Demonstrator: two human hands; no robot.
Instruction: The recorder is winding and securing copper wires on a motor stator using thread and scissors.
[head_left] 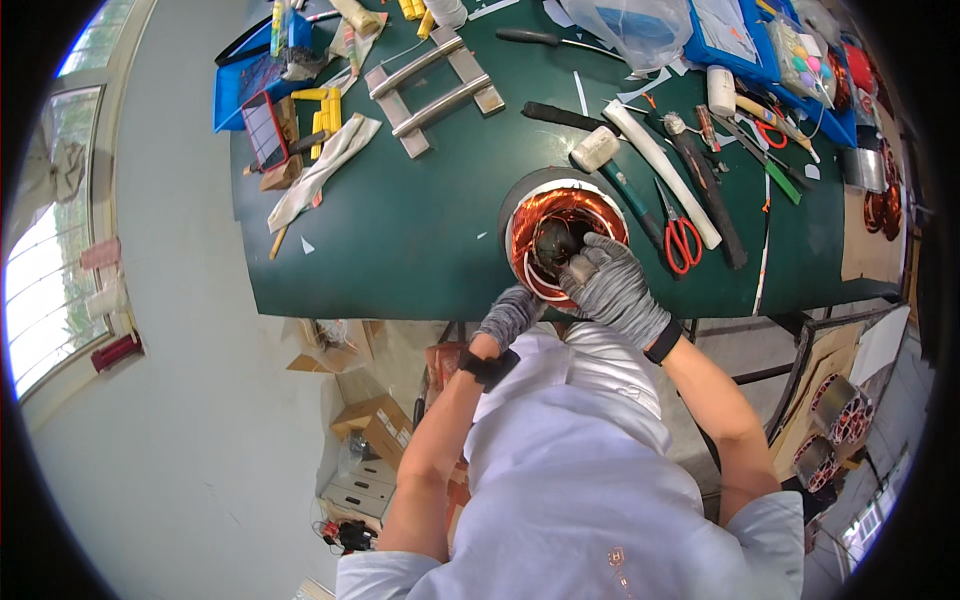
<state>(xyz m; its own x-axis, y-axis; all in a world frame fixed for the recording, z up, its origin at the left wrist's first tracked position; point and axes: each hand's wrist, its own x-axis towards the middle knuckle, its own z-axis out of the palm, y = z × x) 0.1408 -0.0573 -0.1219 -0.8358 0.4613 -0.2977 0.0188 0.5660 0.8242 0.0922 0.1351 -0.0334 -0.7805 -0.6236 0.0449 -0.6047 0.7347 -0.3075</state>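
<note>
A motor stator, a round grey ring packed with copper windings and pale cord or lining, stands at the table's near edge in front of me. My left hand, in a grey knit glove, curls against the stator's near left side. My right hand, gloved alike, lies over the near right rim. Its fingers are bent inward and closed at the windings; whatever they pinch is hidden. The stator's dark hollow shows between the coils.
Right of the stator lie a white-headed mallet, red-handled scissors and a white strip. A metal frame sits farther back on the green table. Blue bins stand at the back left. More wound stators rest lower right.
</note>
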